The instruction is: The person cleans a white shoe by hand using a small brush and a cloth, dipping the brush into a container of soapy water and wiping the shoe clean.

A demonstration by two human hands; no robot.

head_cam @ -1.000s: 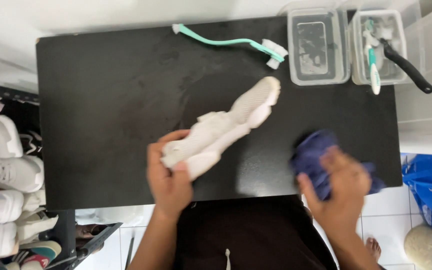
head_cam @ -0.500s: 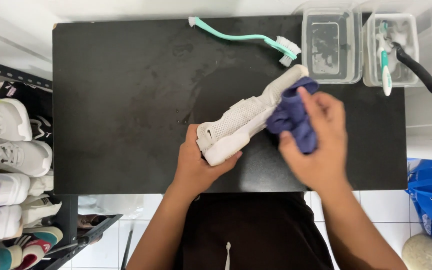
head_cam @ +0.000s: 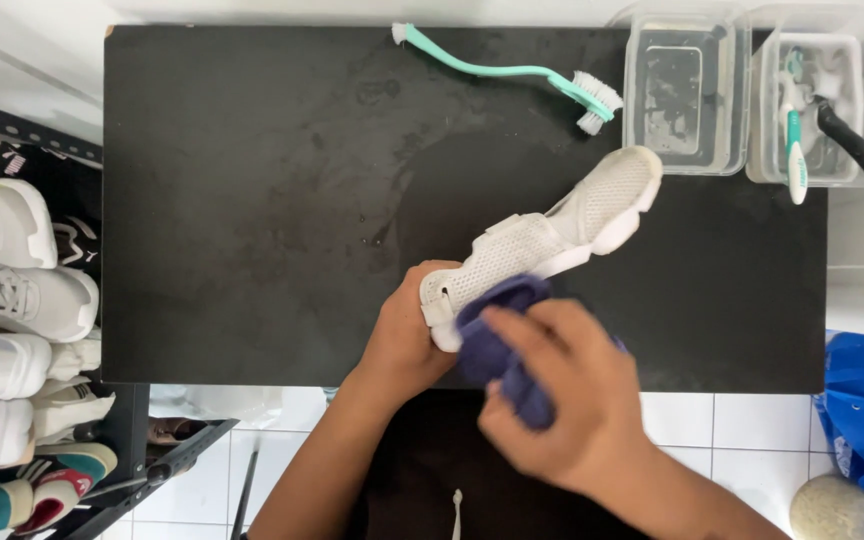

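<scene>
Right hand (head_cam: 562, 395) with the crumpled dark-blue cloth (head_cam: 497, 345) has slid from the toe end down to the heel end of the white mesh sneaker (head_cam: 542, 245); motion-blurred, fingers curled shut around the cloth, pressing it on the heel. So wiping has likely run the shoe's length. Left hand (head_cam: 407, 335) clamps the heel at 9 o'clock of the cloth. Sneaker lies on the black counter (head_cam: 252, 200), toe toward 2 o'clock. Farther: teal long-handled brush (head_cam: 512, 72) at 12, two clear plastic tubs (head_cam: 742, 95) at 1 o'clock.

Single head-worn view, looking straight down, close above a black table (head_cam: 252, 200), floor tiles along the lower edge
</scene>
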